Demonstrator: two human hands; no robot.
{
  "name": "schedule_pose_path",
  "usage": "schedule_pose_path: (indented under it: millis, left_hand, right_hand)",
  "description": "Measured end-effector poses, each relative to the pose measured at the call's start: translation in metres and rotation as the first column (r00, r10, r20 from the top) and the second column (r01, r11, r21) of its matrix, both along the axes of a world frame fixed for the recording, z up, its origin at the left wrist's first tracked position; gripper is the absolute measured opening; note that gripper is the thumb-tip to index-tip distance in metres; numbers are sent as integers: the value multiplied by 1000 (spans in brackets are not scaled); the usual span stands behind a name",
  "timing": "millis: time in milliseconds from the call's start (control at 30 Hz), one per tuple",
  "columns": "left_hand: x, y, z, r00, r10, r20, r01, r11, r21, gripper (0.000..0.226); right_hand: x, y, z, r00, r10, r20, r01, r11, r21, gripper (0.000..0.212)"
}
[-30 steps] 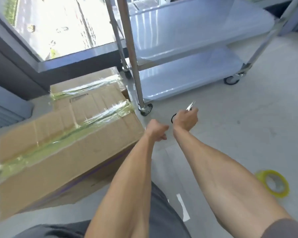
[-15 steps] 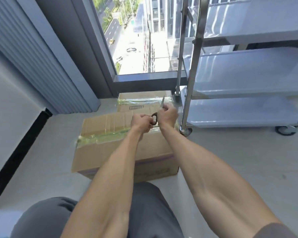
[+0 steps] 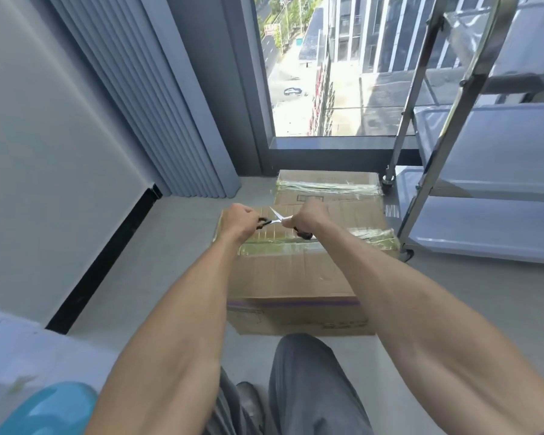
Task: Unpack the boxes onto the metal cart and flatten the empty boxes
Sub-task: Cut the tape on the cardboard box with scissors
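A large cardboard box (image 3: 299, 277), sealed with a strip of clear tape (image 3: 371, 238) across its top, sits on the floor in front of me. A second taped box (image 3: 327, 180) stands just behind it by the window. Above the near box I hold a pair of scissors (image 3: 276, 218) spread wide apart. My left hand (image 3: 237, 221) grips one black handle and my right hand (image 3: 305, 218) grips the other, with the blades between them. The metal cart (image 3: 484, 171) with bare shelves stands to the right of the boxes.
A white wall with a black baseboard (image 3: 101, 265) and a folded grey blind (image 3: 157, 98) close off the left. A floor-to-ceiling window (image 3: 321, 73) is straight ahead. A blue object (image 3: 51, 409) lies at the bottom left. My knee (image 3: 311, 372) is just before the box.
My view has swung up and left from the floor to the boxes. Both hands now hold the scissors over the near box, and the handles have been pulled apart.
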State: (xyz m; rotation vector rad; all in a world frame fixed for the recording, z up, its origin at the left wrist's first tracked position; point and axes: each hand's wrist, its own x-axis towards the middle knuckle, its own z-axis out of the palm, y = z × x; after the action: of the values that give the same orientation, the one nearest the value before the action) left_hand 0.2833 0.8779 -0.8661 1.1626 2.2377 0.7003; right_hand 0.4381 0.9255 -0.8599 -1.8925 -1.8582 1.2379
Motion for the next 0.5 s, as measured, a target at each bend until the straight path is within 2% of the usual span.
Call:
schedule_pose_path:
  millis: [100, 133, 200, 267, 333, 400, 433, 467, 500]
  left_hand:
    - [-17, 2, -8, 997, 64, 35, -64, 998, -6, 29]
    - [-21, 3, -10, 993, 102, 60, -101, 995, -16, 27]
    - [-31, 4, -14, 972, 187, 142, -183, 982, -38, 15]
    - [-50, 5, -24, 932, 265, 248, -259, 964, -57, 19]
    - [-67, -1, -29, 872, 297, 389, -300, 952, -53, 16]
    - [-75, -13, -29, 793, 305, 527, -366, 931, 12, 24]
    - [-79, -23, -32, 774, 327, 542, -419, 907, 51, 30]
    - [-83, -34, -38, 800, 370, 473, -457, 886, 79, 34]
    - [-86, -48, -47, 831, 438, 343, -484, 873, 56, 37]
  right_hand:
    - [-23, -8, 1, 947, 10, 322, -122, 935, 332, 20]
    - [-31, -10, 0, 924, 18, 382, -181, 900, 396, 13]
    - [-45, -12, -8, 907, 112, 407, -316, 818, 481, 17]
    - [-59, -12, -19, 845, 261, 468, -503, 687, 525, 23]
    - [-71, -14, -31, 797, 327, 508, -597, 558, 577, 16]
    - [-83, -15, -39, 775, 373, 511, -630, 529, 569, 10]
    - [-90, -16, -42, 756, 405, 515, -652, 534, 538, 10]
    - [-98, -18, -46, 732, 432, 526, -678, 534, 505, 10]
    - [-105, -20, -50, 717, 443, 538, -694, 525, 493, 12]
